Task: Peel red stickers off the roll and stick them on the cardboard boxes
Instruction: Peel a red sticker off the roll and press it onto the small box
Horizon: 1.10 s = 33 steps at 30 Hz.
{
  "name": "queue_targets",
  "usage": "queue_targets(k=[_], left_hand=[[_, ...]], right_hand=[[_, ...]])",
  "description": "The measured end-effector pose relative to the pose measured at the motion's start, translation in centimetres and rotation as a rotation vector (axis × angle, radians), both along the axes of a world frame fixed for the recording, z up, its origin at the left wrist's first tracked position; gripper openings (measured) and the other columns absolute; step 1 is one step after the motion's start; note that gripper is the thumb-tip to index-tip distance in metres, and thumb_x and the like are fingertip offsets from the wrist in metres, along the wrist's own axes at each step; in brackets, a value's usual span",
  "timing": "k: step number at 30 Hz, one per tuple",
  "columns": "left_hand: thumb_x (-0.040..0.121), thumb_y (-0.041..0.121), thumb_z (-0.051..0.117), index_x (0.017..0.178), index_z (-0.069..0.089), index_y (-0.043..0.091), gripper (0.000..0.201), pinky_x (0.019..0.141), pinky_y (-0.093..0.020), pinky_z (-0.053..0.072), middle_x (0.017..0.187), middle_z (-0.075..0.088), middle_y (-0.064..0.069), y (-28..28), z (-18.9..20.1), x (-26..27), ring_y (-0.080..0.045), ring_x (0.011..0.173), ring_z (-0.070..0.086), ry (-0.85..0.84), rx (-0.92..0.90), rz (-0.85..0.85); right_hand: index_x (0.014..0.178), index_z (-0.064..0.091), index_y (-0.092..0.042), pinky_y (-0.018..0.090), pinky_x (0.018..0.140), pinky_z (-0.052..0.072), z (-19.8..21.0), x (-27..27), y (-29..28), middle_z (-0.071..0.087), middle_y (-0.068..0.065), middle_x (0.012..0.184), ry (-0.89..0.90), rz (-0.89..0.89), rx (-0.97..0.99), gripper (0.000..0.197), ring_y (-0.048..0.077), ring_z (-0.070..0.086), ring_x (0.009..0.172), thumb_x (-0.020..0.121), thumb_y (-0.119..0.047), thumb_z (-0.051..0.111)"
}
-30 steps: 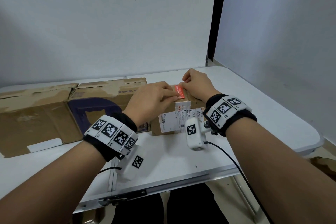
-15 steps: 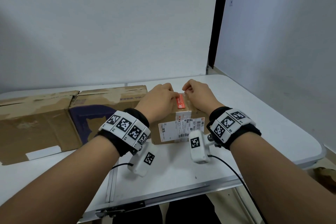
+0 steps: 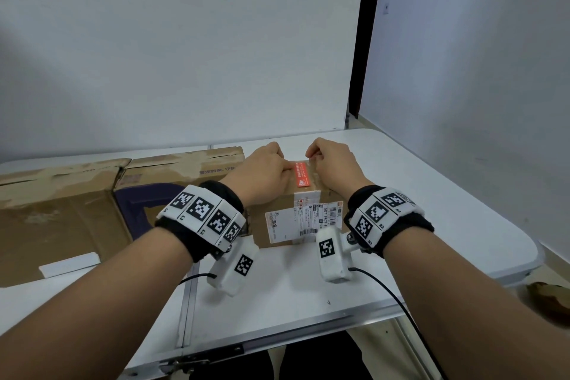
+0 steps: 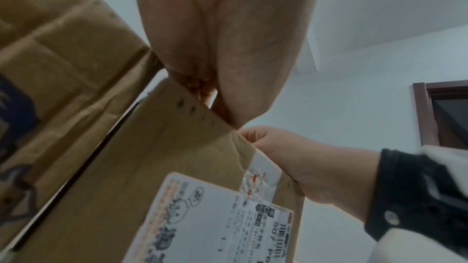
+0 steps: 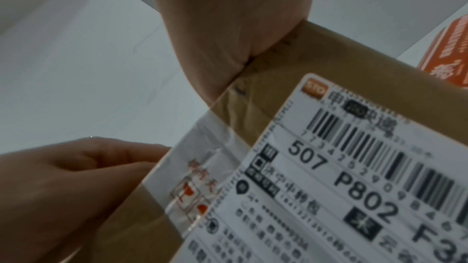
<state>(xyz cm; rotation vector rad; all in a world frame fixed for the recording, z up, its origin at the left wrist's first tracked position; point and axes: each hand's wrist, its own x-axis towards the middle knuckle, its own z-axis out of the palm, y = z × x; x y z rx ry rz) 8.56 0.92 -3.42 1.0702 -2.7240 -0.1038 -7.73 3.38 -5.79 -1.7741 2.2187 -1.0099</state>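
On the far left of the white table sits a big brown box, and right against it a second big box with a dark blue print on its front. I see no red sticker on either of them, so as far as I can judge those two are still to do. I can't see the sticker roll in any view.

Next comes my left hand, resting on top of the small box, the one with the white shipping label on its front. My fingers are curled under and my thumb reaches right, its tip on the left edge of the red sticker. It looks like a press rather than a pinch, though from the left wrist view the fingertips are hidden behind the box edge, so I can't be sure.

The sticker lies on the box top, between my two hands, running from the back edge toward the front. It appears to be down flat, so this box seems nearly finished, with only the rubbing down left.

To its right, my right hand is curled as well, knuckles up, with its fingertips at the sticker's far end by the back edge. Whether they pinch that end or just hold it down, I can't tell.
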Motion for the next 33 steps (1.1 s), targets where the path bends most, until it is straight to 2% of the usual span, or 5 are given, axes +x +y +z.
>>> queue_targets(k=[7,11,18,29,33], left_hand=[[0.083,0.063,0.050,0.120,0.064,0.018,0.059,0.093,-0.028,0.042,0.125,0.051,0.001,0.9,-0.5,2.3,-0.015,0.109,0.049,0.006,-0.065,-0.090],[0.084,0.059,0.055,0.130,0.057,0.016,0.063,0.098,-0.027,0.038,0.128,0.051,-0.004,0.8,-1.7,2.3,-0.019,0.115,0.046,0.058,-0.109,-0.072],[0.084,0.059,0.053,0.128,0.058,0.016,0.061,0.099,-0.029,0.035,0.130,0.049,-0.005,0.9,-1.7,1.9,-0.020,0.119,0.044,0.049,-0.063,-0.026],[0.085,0.057,0.054,0.131,0.056,0.015,0.063,0.105,-0.034,0.035,0.134,0.048,-0.006,1.1,-1.8,1.9,-0.022,0.124,0.043,0.053,-0.031,0.001],[0.084,0.057,0.055,0.131,0.056,0.015,0.063,0.104,-0.033,0.035,0.132,0.049,-0.007,1.0,-1.9,1.9,-0.023,0.123,0.044,0.063,-0.032,0.004]], right_hand=[[0.092,0.071,-0.015,0.028,0.084,0.048,0.5,-0.1,0.9,0.069,0.004,0.104,-0.085,0.003,-0.150,0.040,0.018,0.062,0.100,0.086,0.007,0.039],[0.086,0.075,-0.017,0.037,0.085,0.051,1.0,0.8,2.2,0.069,0.004,0.103,-0.007,0.068,-0.160,0.035,0.021,0.062,0.095,0.086,0.000,0.044],[0.106,0.075,-0.011,0.035,0.093,0.048,-0.5,0.8,3.4,0.067,0.005,0.116,0.112,0.164,-0.131,0.024,0.023,0.061,0.107,0.092,-0.008,0.056],[0.082,0.077,-0.010,0.044,0.078,0.054,-2.3,1.6,4.3,0.075,0.007,0.090,-0.035,0.146,-0.344,0.033,0.028,0.068,0.086,0.078,-0.003,0.045],[0.078,0.076,-0.004,0.041,0.076,0.056,-2.1,1.7,4.8,0.075,0.010,0.086,-0.136,0.137,-0.378,0.032,0.025,0.068,0.082,0.078,0.011,0.047]])
